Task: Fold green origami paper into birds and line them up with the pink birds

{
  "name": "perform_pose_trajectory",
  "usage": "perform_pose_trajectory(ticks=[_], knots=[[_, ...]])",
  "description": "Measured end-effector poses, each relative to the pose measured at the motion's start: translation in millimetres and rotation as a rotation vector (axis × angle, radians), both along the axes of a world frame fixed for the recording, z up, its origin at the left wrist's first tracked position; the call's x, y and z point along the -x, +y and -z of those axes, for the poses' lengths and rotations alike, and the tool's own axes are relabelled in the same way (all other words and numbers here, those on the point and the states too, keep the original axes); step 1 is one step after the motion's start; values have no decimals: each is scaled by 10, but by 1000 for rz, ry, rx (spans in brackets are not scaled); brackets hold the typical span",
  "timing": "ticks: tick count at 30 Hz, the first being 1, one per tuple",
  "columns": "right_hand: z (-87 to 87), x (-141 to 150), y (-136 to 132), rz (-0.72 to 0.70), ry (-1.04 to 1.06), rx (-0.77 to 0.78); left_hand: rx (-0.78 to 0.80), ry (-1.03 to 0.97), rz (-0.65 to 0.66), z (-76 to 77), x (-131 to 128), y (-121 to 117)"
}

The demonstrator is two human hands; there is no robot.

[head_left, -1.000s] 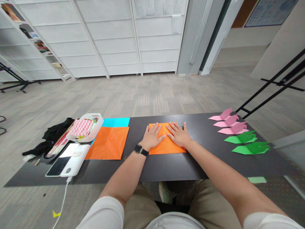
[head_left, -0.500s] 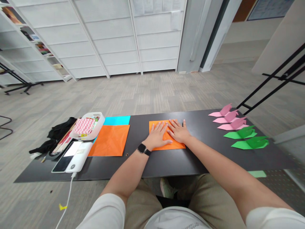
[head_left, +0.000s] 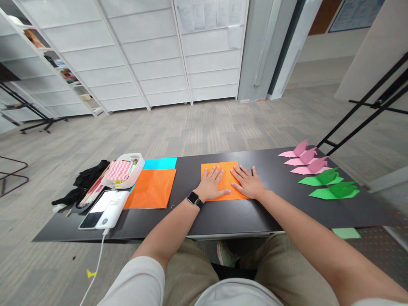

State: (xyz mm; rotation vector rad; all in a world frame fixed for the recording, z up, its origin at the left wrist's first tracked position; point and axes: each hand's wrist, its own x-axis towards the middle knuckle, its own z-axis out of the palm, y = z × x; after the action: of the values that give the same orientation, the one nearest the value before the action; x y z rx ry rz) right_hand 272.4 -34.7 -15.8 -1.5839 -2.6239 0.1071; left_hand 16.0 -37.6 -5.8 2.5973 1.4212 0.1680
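A square sheet of orange paper (head_left: pixel 226 173) lies flat on the dark table (head_left: pixel 188 221) in front of me. On its left part rests my left hand (head_left: pixel 210 184), palm down with the fingers spread. My right hand (head_left: pixel 247 182) lies flat across the sheet's right edge, fingers apart. A gap of bare orange paper shows between the two hands. Neither hand grips anything. Left of them is another orange paper stack (head_left: pixel 152 189), with blue paper (head_left: pixel 161 163) partly under it.
At the right stand several folded paper birds, pink (head_left: pixel 305 157) and green (head_left: pixel 334 190). To the left are a white basket (head_left: pixel 140 168) holding a pink-striped item, a phone (head_left: pixel 91 219), a white power bank (head_left: pixel 113 210) with a cable, and black cloth (head_left: pixel 91 174).
My hands have slid apart over the orange sheet, the left one leftward and the right one rightward. The view has shifted slightly.
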Motion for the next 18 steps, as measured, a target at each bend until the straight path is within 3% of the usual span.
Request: perform_pose_trajectory(ticks=[3, 6, 11, 15, 18], knots=[[6, 16, 11, 7, 3, 6, -65, 19, 28, 25, 151, -60], [5, 30, 15, 20, 14, 2, -95, 69, 64, -5, 479, -151], [24, 31, 16, 24, 34, 3, -189, 106, 90, -239, 1039, -306], [44, 24, 41, 23, 53, 18, -191, -3, 281, -405, 1069, -407], [56, 17, 60, 23, 75, 26, -160, -69, 353, -412, 933, -455]])
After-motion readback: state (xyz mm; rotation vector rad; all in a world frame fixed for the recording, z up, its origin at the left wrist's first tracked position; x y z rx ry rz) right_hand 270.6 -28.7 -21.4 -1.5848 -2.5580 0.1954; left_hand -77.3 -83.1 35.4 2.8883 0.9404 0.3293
